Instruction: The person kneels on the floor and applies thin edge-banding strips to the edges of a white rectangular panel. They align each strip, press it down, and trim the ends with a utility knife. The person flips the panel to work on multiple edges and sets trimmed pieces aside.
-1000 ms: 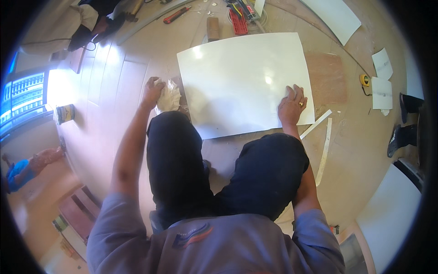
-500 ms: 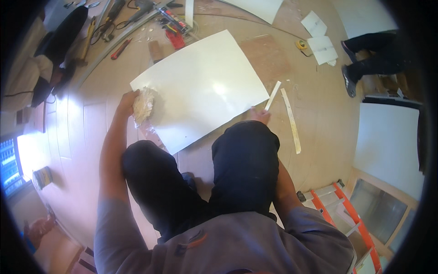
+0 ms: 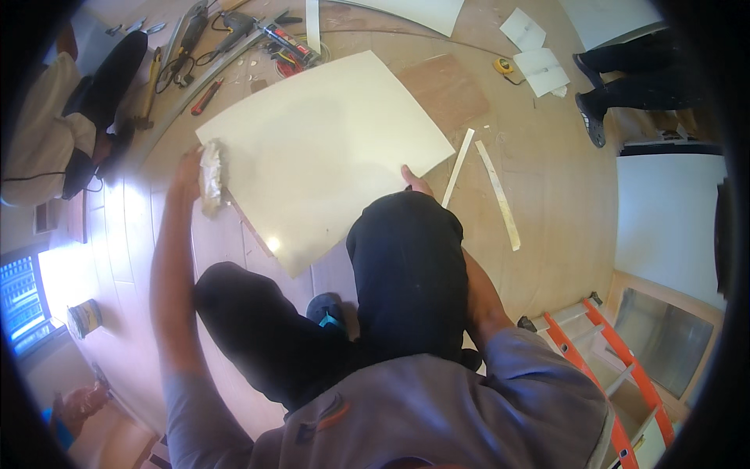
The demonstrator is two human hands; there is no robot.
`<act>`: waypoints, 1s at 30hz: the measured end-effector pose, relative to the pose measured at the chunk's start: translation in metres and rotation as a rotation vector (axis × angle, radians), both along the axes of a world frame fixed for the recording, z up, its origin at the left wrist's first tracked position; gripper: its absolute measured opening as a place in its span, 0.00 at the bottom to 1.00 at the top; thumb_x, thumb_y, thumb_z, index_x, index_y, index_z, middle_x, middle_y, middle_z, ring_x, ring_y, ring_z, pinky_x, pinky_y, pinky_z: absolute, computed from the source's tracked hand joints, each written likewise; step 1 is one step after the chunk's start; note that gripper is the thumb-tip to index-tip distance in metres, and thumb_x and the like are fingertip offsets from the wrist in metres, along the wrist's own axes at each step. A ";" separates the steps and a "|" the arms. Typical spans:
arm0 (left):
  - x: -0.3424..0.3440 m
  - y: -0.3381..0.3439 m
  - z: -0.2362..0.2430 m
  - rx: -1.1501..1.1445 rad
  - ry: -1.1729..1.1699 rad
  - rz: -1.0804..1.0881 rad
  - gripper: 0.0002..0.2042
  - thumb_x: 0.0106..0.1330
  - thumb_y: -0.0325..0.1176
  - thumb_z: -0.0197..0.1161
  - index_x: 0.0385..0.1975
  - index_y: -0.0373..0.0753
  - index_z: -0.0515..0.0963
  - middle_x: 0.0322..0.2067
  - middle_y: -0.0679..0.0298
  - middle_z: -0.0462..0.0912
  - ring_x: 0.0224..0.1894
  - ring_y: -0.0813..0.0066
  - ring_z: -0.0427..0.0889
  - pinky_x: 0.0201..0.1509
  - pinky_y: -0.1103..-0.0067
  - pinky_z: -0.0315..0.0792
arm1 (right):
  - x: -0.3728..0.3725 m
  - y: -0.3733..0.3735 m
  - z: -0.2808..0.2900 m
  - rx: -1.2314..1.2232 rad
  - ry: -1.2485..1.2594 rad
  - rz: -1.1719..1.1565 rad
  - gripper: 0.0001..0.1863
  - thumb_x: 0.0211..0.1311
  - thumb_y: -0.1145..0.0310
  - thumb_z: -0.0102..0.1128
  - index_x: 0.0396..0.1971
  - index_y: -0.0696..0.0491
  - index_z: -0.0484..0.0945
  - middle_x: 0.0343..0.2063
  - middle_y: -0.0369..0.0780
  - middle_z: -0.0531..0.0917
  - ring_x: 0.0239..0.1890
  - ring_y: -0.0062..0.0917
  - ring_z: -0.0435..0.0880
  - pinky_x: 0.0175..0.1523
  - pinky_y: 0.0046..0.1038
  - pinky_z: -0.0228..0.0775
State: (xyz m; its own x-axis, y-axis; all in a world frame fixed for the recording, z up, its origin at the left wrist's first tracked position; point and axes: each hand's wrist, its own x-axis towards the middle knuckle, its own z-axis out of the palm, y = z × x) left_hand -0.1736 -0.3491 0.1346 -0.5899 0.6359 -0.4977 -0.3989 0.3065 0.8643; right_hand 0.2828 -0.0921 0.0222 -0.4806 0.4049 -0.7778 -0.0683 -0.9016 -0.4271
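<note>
My left hand is closed on a crumpled cream-white wad, material unclear, at the left edge of a large glossy white sheet. My right hand grips the sheet’s near edge at the right, thumb showing on top, the other fingers hidden. A reddish-brown board lies partly under the sheet. Just right of the sheet are two narrow pale strips. My bent knees in dark trousers are at the near side, the right one hiding much of my right forearm.
Tools, a caulking gun and a red knife lie beyond the sheet. Another person’s legs stand right, near small white sheets and a tape measure. An orange ladder lies lower right, a tub left.
My view has turned, so the sheet appears further left and angled. My right hand has moved from atop the sheet to its near edge; the wad in my left hand now appears narrower, edge-on.
</note>
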 end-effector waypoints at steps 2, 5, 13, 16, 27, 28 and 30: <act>-0.005 0.010 0.019 0.038 -0.057 0.075 0.16 0.78 0.37 0.47 0.55 0.37 0.75 0.40 0.62 0.84 0.36 0.72 0.84 0.39 0.72 0.83 | -0.001 0.019 0.007 0.114 0.112 -0.056 0.20 0.70 0.60 0.61 0.50 0.61 0.75 0.38 0.45 0.82 0.39 0.33 0.83 0.46 0.35 0.77; -0.025 0.006 0.052 0.052 -0.068 0.109 0.15 0.77 0.41 0.51 0.52 0.40 0.78 0.35 0.65 0.84 0.31 0.74 0.83 0.33 0.73 0.81 | -0.047 0.025 0.089 0.218 0.301 -0.303 0.21 0.68 0.68 0.62 0.57 0.61 0.72 0.51 0.48 0.80 0.54 0.38 0.80 0.62 0.40 0.74; 0.030 0.122 0.173 0.079 1.392 -0.436 0.18 0.66 0.34 0.60 0.55 0.35 0.76 0.58 0.49 0.78 0.60 0.55 0.76 0.63 0.65 0.70 | -0.028 0.172 0.307 0.860 0.156 -0.462 0.23 0.59 0.77 0.69 0.53 0.66 0.73 0.51 0.50 0.81 0.54 0.41 0.82 0.61 0.42 0.78; 0.023 0.141 0.115 -0.324 1.176 -0.537 0.23 0.69 0.47 0.60 0.51 0.33 0.78 0.44 0.53 0.85 0.46 0.59 0.84 0.52 0.64 0.77 | 0.007 0.182 0.391 1.044 -0.017 -0.486 0.23 0.57 0.79 0.70 0.52 0.66 0.74 0.50 0.51 0.81 0.53 0.41 0.82 0.58 0.44 0.80; 0.150 -0.147 -0.102 -0.456 0.693 -1.043 0.23 0.55 0.38 0.70 0.51 0.36 0.82 0.49 0.43 0.83 0.51 0.51 0.84 0.56 0.64 0.76 | 0.139 0.149 0.387 1.421 -0.613 -0.797 0.23 0.54 0.88 0.65 0.51 0.74 0.70 0.47 0.55 0.80 0.45 0.41 0.86 0.50 0.36 0.83; 0.169 -0.146 -0.107 -0.428 0.518 -0.992 0.20 0.55 0.39 0.72 0.46 0.35 0.83 0.49 0.45 0.83 0.51 0.48 0.82 0.57 0.62 0.74 | 0.158 0.148 0.378 1.424 -0.664 -0.812 0.24 0.54 0.88 0.65 0.51 0.74 0.70 0.47 0.55 0.80 0.45 0.40 0.86 0.50 0.36 0.83; 0.183 -0.105 -0.092 -0.426 0.709 -0.748 0.20 0.55 0.38 0.72 0.45 0.33 0.81 0.51 0.44 0.80 0.54 0.47 0.79 0.57 0.60 0.73 | 0.171 0.132 0.378 1.352 -0.853 -0.889 0.26 0.53 0.88 0.65 0.53 0.74 0.68 0.47 0.56 0.80 0.44 0.40 0.86 0.50 0.34 0.82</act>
